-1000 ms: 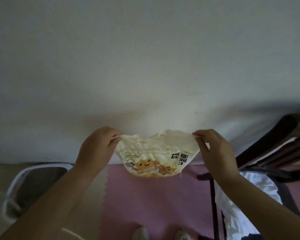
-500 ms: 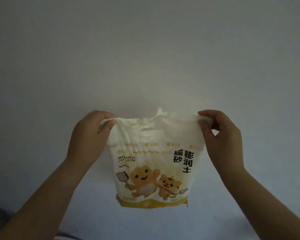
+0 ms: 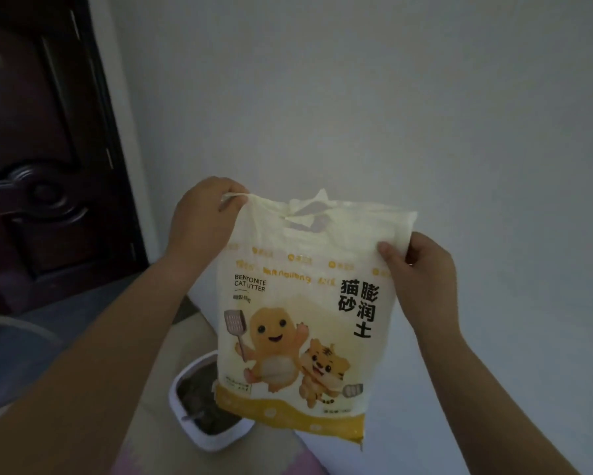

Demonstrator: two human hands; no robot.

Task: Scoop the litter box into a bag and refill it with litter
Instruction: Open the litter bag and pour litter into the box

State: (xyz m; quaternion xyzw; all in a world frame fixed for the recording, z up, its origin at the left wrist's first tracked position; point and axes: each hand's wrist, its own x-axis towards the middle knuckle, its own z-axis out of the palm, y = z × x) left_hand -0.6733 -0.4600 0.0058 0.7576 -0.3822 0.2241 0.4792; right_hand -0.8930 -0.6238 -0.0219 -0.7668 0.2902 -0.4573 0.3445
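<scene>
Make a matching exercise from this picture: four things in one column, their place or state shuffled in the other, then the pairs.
Things
1. left hand
2. right hand
3. litter box
4. door

Places or states
A. dark wood, at the far left
B. pinches the top left corner of the bag
C. white rim, low down, partly hidden behind the bag
D. grips the bag's upper right edge

Pairs: 1-B, 2-D, 3-C, 4-A
</scene>
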